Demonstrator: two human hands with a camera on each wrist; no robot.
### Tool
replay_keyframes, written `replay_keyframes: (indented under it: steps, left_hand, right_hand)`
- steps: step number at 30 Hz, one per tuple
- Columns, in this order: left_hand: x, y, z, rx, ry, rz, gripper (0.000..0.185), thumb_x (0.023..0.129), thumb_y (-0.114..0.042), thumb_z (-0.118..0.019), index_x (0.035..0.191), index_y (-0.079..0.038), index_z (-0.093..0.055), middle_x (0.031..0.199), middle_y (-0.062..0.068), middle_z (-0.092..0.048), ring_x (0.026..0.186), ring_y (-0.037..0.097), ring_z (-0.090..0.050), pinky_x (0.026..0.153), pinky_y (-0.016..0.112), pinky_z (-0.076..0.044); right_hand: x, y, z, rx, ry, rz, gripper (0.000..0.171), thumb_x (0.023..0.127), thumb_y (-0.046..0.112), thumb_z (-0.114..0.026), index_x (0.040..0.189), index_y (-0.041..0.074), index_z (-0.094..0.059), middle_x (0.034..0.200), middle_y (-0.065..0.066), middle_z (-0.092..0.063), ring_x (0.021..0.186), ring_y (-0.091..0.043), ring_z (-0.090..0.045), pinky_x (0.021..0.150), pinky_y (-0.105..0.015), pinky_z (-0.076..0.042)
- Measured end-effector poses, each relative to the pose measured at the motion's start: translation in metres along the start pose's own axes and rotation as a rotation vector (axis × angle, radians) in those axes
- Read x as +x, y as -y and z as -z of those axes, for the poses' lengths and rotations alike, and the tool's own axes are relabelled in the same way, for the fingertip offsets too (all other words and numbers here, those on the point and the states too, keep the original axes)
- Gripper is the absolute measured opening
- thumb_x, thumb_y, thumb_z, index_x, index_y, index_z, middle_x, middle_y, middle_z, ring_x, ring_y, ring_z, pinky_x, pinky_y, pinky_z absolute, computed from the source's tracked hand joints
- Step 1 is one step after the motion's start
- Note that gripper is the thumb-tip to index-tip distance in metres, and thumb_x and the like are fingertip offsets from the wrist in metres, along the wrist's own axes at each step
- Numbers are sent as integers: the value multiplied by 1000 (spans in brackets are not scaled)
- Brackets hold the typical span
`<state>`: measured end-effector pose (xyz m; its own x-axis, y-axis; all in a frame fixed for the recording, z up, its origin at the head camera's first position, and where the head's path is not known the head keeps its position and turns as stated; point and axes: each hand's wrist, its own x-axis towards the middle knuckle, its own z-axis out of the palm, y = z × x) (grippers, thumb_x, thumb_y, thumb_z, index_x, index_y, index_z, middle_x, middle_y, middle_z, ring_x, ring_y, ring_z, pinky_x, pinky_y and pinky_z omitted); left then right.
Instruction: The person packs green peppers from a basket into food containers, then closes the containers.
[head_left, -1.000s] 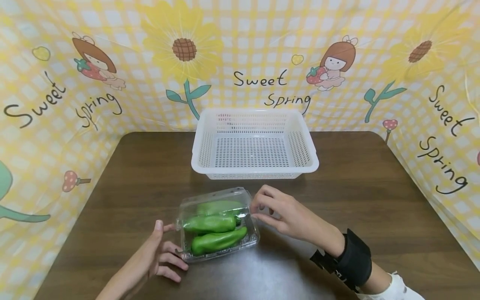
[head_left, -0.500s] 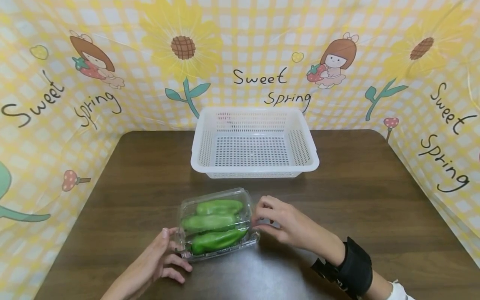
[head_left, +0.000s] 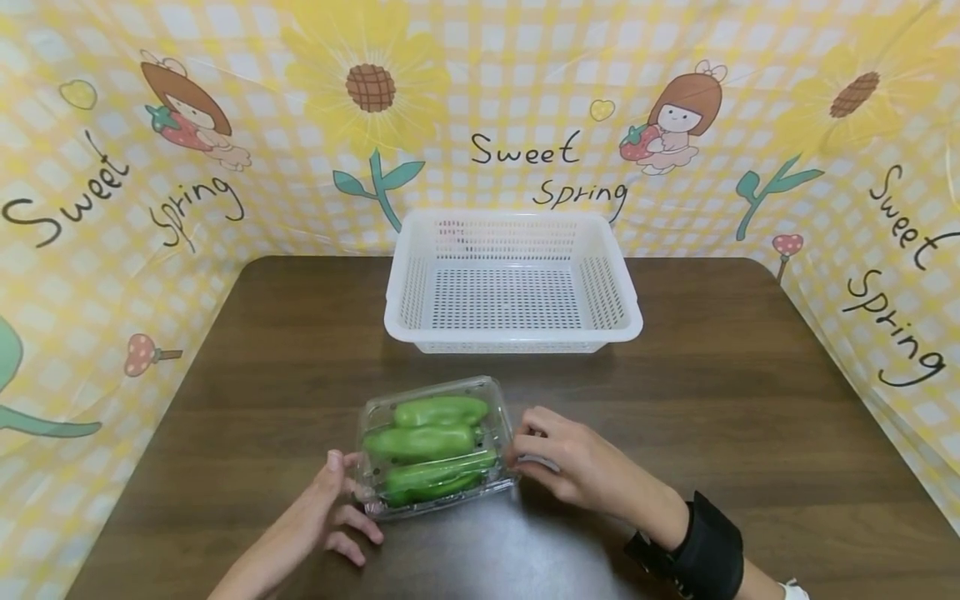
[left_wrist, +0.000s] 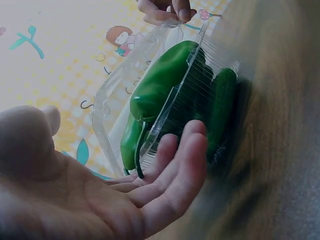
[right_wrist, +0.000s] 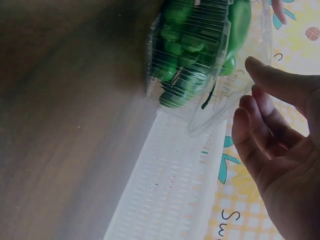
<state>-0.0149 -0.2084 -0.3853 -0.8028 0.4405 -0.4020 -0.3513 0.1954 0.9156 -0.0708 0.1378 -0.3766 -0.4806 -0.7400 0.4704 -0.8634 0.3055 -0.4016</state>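
A clear plastic clamshell box (head_left: 489, 385) sits in front of the basket, full of long green peppers (head_left: 420, 442). Its hinged lid (right_wrist: 220, 116) stands partly raised above the base in both wrist views. My right hand (head_left: 562, 454) is at the box's right end, pinching the lid's edge between thumb and fingertips. At the left end, my left hand (head_left: 318, 517) has its fingers spread, and some fingertips rest against the box's side. In the left wrist view, a pepper's stem (left_wrist: 142, 150) pokes out over the base's rim, close to my left fingers (left_wrist: 192, 150).
Behind the box stands a white perforated basket (head_left: 513, 336) with nothing in it. Both rest on a dark brown wooden table (head_left: 750, 400). A yellow checked cloth (head_left: 517, 100) with printed flowers and figures encloses the back and sides.
The lid has tilted down toward the peppers, its front edge coming nearer me. My right hand has moved down with it. The left hand has shifted slightly right, closer to the box.
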Motion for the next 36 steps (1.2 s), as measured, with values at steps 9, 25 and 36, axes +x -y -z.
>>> replay_keyframes:
  steps: [9, 25, 36]
  left_hand:
    - [-2, -5, -7, 58, -86, 43, 69, 109, -36, -37, 151, 6, -3, 105, 19, -60, 78, 30, -67, 64, 41, -62]
    - [-1, 0, -5, -37, -59, 4, 70, 107, -26, -46, 151, 5, -1, 104, 17, -60, 84, 31, -69, 73, 42, -62]
    - [-3, 12, 2, -135, 14, -74, 67, 105, -15, -49, 153, -3, -4, 108, 20, -63, 92, 24, -69, 85, 43, -61]
  right_hand:
    - [-4, 1, -6, -30, -30, 21, 11, 91, 8, -70, 96, 17, -69, 96, 8, -55, 90, -1, -51, 77, -8, -47]
    - [-10, 3, -15, -61, -52, 68, 8, 94, 7, -66, 92, 15, -68, 100, 5, -56, 95, -5, -54, 82, -11, -50]
    - [-18, 2, -22, -19, -106, 19, 5, 94, 15, -68, 98, 19, -68, 98, 8, -54, 86, 0, -50, 75, -6, -46]
